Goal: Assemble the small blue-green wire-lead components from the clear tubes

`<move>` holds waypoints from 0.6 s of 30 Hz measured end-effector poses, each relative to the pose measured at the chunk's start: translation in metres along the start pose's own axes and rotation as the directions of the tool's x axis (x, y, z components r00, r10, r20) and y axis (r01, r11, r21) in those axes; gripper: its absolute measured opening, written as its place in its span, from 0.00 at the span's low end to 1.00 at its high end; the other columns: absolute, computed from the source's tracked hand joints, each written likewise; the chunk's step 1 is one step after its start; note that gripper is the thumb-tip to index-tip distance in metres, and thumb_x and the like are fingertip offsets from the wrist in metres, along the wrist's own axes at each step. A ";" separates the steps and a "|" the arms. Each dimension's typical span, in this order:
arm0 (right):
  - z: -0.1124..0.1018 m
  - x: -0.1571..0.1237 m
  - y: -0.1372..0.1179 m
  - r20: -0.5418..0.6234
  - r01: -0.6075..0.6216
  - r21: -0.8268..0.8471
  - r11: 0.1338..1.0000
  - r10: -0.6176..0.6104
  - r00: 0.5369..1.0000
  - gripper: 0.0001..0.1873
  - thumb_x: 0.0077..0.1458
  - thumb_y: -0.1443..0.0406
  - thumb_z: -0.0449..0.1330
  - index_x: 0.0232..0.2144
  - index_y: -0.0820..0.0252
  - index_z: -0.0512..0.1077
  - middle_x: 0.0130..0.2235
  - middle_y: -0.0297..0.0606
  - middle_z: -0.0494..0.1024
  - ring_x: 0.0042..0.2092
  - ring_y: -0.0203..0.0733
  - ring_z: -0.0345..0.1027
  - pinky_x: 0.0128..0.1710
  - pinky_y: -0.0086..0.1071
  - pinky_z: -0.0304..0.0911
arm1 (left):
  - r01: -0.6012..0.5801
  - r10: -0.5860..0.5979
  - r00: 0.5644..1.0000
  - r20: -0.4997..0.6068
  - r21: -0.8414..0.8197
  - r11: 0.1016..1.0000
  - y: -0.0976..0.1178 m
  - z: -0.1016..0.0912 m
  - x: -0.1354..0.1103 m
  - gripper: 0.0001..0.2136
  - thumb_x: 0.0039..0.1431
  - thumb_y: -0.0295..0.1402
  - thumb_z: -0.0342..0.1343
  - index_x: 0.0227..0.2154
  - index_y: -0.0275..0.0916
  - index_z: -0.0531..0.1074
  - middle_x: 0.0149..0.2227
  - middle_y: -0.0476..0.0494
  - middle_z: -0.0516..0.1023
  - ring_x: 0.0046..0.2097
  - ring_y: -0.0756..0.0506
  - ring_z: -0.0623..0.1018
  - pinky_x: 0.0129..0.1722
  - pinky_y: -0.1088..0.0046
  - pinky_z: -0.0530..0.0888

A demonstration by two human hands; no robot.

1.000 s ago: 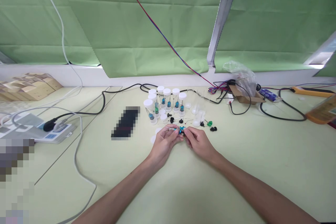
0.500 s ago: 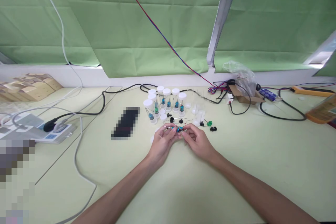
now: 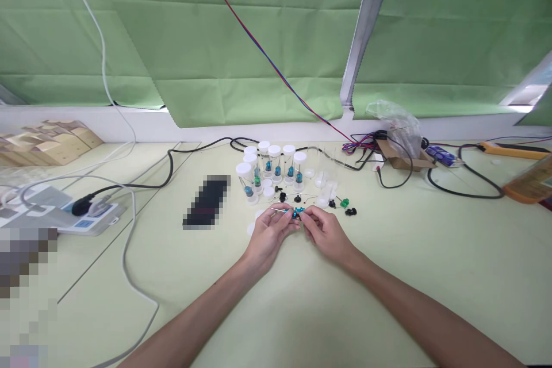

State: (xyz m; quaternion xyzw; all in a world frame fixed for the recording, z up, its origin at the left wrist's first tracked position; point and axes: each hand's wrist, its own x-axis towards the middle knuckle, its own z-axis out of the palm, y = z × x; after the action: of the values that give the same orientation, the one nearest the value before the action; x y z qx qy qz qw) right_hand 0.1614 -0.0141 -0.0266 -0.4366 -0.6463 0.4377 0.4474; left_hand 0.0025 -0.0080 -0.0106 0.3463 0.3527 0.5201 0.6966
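My left hand [image 3: 271, 234] is closed around a small shiny blue part [image 3: 295, 213] with a thin metal rod sticking out to the left. The fingertips of my right hand [image 3: 324, 229] pinch the right end of the same part. Its exact kind is too small to make out. Just beyond my fingers lie small black pieces [image 3: 282, 196], thin metal rods and a green piece [image 3: 344, 203]. Behind them stand several clear tubes with white caps [image 3: 274, 150], holding blue or green parts on rods.
Left of my hands lies a dark pixelated object [image 3: 207, 202]. A power strip [image 3: 97, 219] with cables is further left, near wooden blocks [image 3: 56, 144]. Uncapped clear tubes [image 3: 326, 167], a cardboard box [image 3: 407, 160] and an orange-based container [image 3: 528, 181] stand to the right.
The blue part has shifted slightly to the right between my fingers, and more of it shows. Both hands otherwise stay nearly in place.
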 end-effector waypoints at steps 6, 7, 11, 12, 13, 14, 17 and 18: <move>-0.001 0.001 -0.002 -0.024 0.023 -0.097 0.995 -0.025 0.999 0.24 0.65 0.50 0.48 0.21 0.57 0.61 0.19 0.29 0.64 0.23 0.35 0.58 0.26 0.30 0.56 | 0.001 -0.001 1.000 0.023 0.005 1.000 0.000 0.001 -0.001 0.12 0.48 0.33 0.68 0.34 0.36 0.74 0.31 0.46 0.77 0.34 0.49 0.77 0.41 0.70 0.75; -0.001 0.001 -0.002 -0.027 0.022 -0.102 0.995 -0.025 0.999 0.25 0.65 0.50 0.48 0.21 0.57 0.60 0.19 0.29 0.64 0.23 0.35 0.58 0.26 0.30 0.56 | 0.002 -0.002 1.000 0.021 0.005 1.000 0.000 0.002 -0.001 0.12 0.48 0.33 0.68 0.34 0.36 0.74 0.30 0.46 0.77 0.34 0.49 0.77 0.41 0.70 0.75; 0.000 0.001 0.001 -0.028 0.004 -0.060 0.998 -0.006 1.000 0.22 0.64 0.51 0.49 0.24 0.57 0.63 0.20 0.29 0.64 0.22 0.34 0.58 0.25 0.29 0.55 | -0.001 0.001 1.000 0.004 0.001 1.000 0.001 0.002 -0.001 0.12 0.48 0.33 0.68 0.34 0.36 0.74 0.31 0.46 0.77 0.33 0.49 0.77 0.40 0.70 0.75; 0.000 0.001 0.001 -0.027 0.000 -0.037 0.999 -0.001 1.000 0.20 0.64 0.51 0.50 0.27 0.58 0.65 0.21 0.29 0.65 0.22 0.34 0.58 0.24 0.29 0.56 | -0.005 0.005 1.000 0.000 0.001 1.000 0.001 0.002 -0.001 0.12 0.48 0.33 0.68 0.34 0.36 0.74 0.31 0.46 0.77 0.33 0.49 0.77 0.41 0.70 0.75; 0.001 0.000 0.002 -0.027 -0.003 -0.018 1.000 0.002 1.000 0.17 0.63 0.52 0.51 0.30 0.58 0.66 0.22 0.30 0.66 0.23 0.34 0.60 0.24 0.29 0.56 | -0.011 0.011 1.000 -0.004 0.001 1.000 0.001 0.002 -0.001 0.12 0.48 0.33 0.68 0.34 0.36 0.73 0.31 0.46 0.77 0.34 0.49 0.77 0.41 0.70 0.75; 0.001 0.000 0.003 -0.026 -0.002 -0.003 1.000 0.002 1.000 0.15 0.63 0.52 0.53 0.34 0.58 0.67 0.23 0.30 0.68 0.24 0.35 0.61 0.25 0.29 0.57 | -0.017 0.017 1.000 -0.006 0.000 1.000 0.001 0.001 0.000 0.12 0.48 0.33 0.68 0.34 0.36 0.73 0.31 0.46 0.78 0.34 0.49 0.77 0.42 0.70 0.75; 0.001 0.000 0.003 -0.021 0.006 0.007 1.000 -0.006 1.000 0.14 0.61 0.54 0.56 0.41 0.59 0.67 0.26 0.32 0.71 0.27 0.37 0.66 0.27 0.30 0.61 | -0.028 0.027 1.000 -0.006 -0.002 1.000 0.001 0.001 0.000 0.11 0.49 0.33 0.67 0.34 0.36 0.73 0.32 0.45 0.78 0.33 0.49 0.78 0.43 0.69 0.75; 0.001 0.000 0.003 -0.018 0.007 0.006 1.000 -0.007 1.000 0.14 0.61 0.55 0.56 0.41 0.59 0.67 0.26 0.32 0.71 0.28 0.37 0.66 0.28 0.30 0.61 | -0.027 0.027 1.000 -0.005 -0.002 1.000 0.001 0.001 0.001 0.11 0.49 0.33 0.67 0.34 0.36 0.73 0.32 0.45 0.78 0.33 0.49 0.77 0.43 0.69 0.75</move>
State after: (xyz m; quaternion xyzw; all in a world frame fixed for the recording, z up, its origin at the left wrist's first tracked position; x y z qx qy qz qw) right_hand 0.1611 -0.0134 -0.0298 -0.4369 -0.6425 0.4343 0.4558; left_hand 0.0027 -0.0074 -0.0095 0.3492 0.3490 0.5307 0.6889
